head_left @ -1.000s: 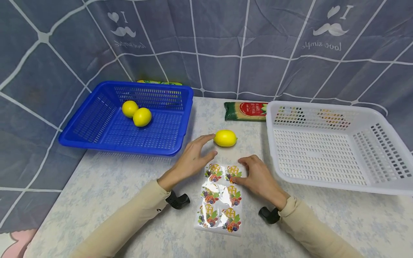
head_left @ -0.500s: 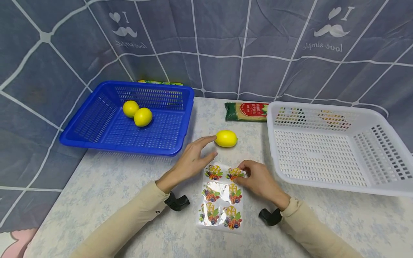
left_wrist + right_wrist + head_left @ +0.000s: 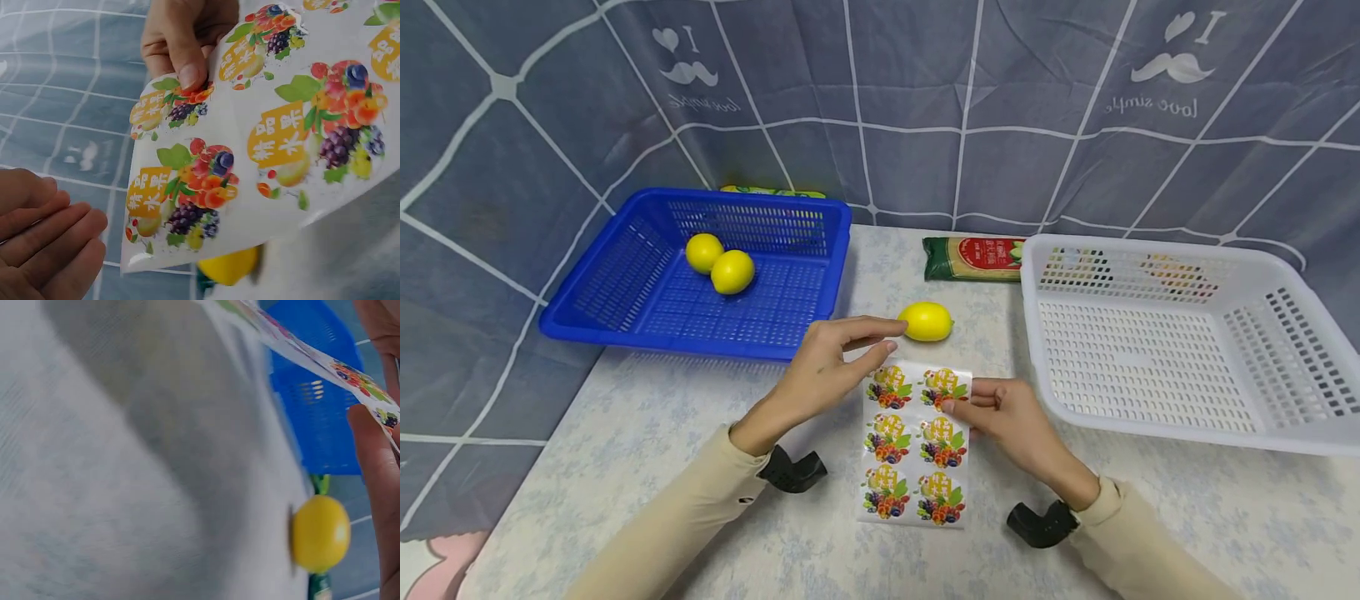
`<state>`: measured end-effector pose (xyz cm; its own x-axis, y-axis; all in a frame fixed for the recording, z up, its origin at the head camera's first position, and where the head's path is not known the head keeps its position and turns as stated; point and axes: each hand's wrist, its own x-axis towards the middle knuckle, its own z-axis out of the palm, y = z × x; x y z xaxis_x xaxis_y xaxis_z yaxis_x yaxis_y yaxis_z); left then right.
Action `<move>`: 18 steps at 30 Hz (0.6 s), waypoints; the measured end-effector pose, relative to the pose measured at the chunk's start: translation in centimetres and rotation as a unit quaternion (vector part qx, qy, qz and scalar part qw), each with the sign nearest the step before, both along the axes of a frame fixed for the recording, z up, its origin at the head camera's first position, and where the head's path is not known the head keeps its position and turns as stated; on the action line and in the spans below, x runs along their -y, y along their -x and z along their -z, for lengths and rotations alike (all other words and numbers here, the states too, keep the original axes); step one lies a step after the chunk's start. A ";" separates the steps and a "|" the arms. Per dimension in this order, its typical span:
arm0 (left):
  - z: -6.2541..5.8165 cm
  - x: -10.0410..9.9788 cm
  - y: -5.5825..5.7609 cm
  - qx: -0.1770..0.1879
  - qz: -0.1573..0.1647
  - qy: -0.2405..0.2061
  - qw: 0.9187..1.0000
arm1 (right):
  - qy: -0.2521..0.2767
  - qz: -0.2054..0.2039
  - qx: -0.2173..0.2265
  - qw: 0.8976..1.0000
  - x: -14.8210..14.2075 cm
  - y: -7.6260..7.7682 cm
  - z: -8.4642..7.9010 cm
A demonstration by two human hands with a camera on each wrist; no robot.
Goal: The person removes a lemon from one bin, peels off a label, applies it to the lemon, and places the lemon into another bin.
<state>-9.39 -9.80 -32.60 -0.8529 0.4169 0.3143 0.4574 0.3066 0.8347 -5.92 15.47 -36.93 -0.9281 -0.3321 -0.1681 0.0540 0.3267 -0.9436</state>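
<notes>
A sheet of fruit stickers (image 3: 914, 446), printed in two columns, is lifted off the table at its far end. My right hand (image 3: 1017, 425) pinches its right edge near the far corner, thumb on the printed face. The left hand (image 3: 820, 367) hovers by the far left corner with its fingers extended, holding nothing; in the left wrist view a gap shows between that hand (image 3: 50, 237) and the sheet. Just beyond the left fingertips lies a yellow lemon (image 3: 927, 322) on the table. In the right wrist view, the lemon (image 3: 321, 534) sits below the sheet's edge.
At the left a blue basket (image 3: 688, 340) holds two lemons (image 3: 732, 272). A white basket (image 3: 1150, 427) stands at the right. Between them at the back lies a green and red packet (image 3: 973, 258). A patterned grey curtain (image 3: 910, 100) hangs behind the table.
My right hand has taken hold of the sticker sheet's edge and raised its far end off the table. The left hand has shifted slightly left and its fingers have drawn closer together.
</notes>
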 end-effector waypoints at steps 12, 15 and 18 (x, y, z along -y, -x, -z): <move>-2.2 0.5 -0.9 -0.038 0.009 -0.025 0.999 | 0.009 0.053 -0.075 0.996 -0.3 -0.9 -3.4; -2.3 0.4 -1.1 -0.035 0.016 -0.033 0.999 | 0.002 0.060 -0.087 0.994 -0.4 -0.9 -3.6; -2.4 0.4 -1.1 -0.041 0.020 -0.032 0.998 | 0.007 0.061 -0.083 0.995 -0.3 -0.9 -3.7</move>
<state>-8.26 -10.21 -30.21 -0.8057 0.4272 0.4102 0.5367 0.2335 0.8108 -5.06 15.80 -33.20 -0.9761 -0.2173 -0.0047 -0.0653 0.3139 -0.9472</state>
